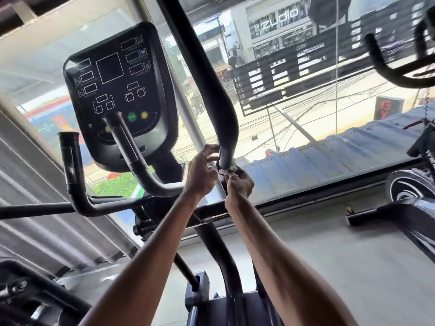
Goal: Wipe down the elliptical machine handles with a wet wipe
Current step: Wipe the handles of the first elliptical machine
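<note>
View from above of two bare arms reaching up to a long black handle (211, 90) on an exercise machine. A white wipe (223, 171) is wrapped round the handle's lower end (only small crumpled bits show). The right hand (239, 187) pinches the wipe from below. The left hand (202, 175) curls its fingers round the handle just above the wipe. A dark console (117, 90) stands to the left, before a window (306, 114).

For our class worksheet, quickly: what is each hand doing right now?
Left hand: closed, pinching the crumpled white wet wipe at the black foam handle grip.
Right hand: closed, pinching the same wipe.
</note>
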The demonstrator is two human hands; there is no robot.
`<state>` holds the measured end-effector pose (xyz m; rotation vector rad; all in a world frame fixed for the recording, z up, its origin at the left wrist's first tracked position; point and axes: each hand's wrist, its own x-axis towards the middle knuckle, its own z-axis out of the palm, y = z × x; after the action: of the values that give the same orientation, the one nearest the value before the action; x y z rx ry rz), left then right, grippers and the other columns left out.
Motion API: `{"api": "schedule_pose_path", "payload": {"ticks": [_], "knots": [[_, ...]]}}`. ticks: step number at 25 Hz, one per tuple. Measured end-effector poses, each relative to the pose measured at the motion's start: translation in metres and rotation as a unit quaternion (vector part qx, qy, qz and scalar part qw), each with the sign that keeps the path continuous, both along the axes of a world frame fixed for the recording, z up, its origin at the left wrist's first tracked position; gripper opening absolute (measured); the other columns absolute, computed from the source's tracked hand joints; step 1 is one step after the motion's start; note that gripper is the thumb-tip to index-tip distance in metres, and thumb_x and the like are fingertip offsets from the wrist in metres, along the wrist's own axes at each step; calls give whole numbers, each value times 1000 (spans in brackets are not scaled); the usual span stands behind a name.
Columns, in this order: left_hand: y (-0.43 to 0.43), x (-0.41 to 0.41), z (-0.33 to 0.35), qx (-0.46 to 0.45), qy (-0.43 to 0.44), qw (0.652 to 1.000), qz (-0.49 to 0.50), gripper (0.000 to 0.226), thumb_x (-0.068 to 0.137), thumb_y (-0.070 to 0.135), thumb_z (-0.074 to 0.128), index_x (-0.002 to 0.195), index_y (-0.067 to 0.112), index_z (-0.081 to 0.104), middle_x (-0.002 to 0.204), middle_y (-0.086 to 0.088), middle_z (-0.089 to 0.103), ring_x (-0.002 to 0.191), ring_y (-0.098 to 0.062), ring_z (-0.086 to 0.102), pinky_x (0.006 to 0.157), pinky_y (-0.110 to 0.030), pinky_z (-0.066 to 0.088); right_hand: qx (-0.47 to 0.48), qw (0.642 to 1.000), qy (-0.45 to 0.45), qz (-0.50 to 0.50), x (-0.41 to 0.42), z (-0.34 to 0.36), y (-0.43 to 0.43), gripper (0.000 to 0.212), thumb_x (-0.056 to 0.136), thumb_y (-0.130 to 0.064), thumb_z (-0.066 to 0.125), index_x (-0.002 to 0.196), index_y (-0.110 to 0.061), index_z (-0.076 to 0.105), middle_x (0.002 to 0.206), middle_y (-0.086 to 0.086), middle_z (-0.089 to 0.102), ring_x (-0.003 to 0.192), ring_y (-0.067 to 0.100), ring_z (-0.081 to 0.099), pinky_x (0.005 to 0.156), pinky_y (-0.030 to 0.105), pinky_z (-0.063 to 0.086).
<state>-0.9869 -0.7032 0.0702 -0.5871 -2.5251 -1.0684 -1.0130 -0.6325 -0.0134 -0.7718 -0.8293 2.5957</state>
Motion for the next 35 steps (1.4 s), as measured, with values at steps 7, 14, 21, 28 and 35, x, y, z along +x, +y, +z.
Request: {"api": "schedule_pose_path", "payload": {"ticks": [7,14,21,28,35], "knots": [[-3,-7,3,-1,-13,1000,-17,58,79,-21,47,110,27,62,109,10,72,107,-3,70,77,-12,56,-29,998,50,-22,16,11,-3,9,85,-4,76,88,-12,78,88,4,79,96,24,75,101,46,53],[-9,-4,0,47,-52,996,-55,70,75,-27,41,118,23,64,115,8,72,107,8,67,97,-24,57,8,991,112,-74,58,41,-2,9,86,-16,78,95,-13,79,93,7,79,99,30,74,98,48,54],[-4,8,0,87,-79,991,-63,76,71,-30,36,122,18,64,118,6,69,120,-10,64,101,-23,53,6,985,146,-93,94,75,9,6,90,-11,74,94,-6,78,84,5,77,74,12,72,70,27,58],[0,10,-7,123,-91,987,-57,82,70,-33,36,130,16,61,132,-2,66,130,-16,60,112,-31,48,522,736,278,-329,103,66,37,13,90,5,70,104,4,72,106,13,69,102,21,68,76,36,62],[7,18,-8,181,-87,978,-58,74,71,-32,33,126,8,64,123,-5,67,109,-8,64,78,-4,49,811,367,329,-316,116,111,92,20,97,-1,65,114,1,74,118,9,71,97,24,66,93,21,51]]}}
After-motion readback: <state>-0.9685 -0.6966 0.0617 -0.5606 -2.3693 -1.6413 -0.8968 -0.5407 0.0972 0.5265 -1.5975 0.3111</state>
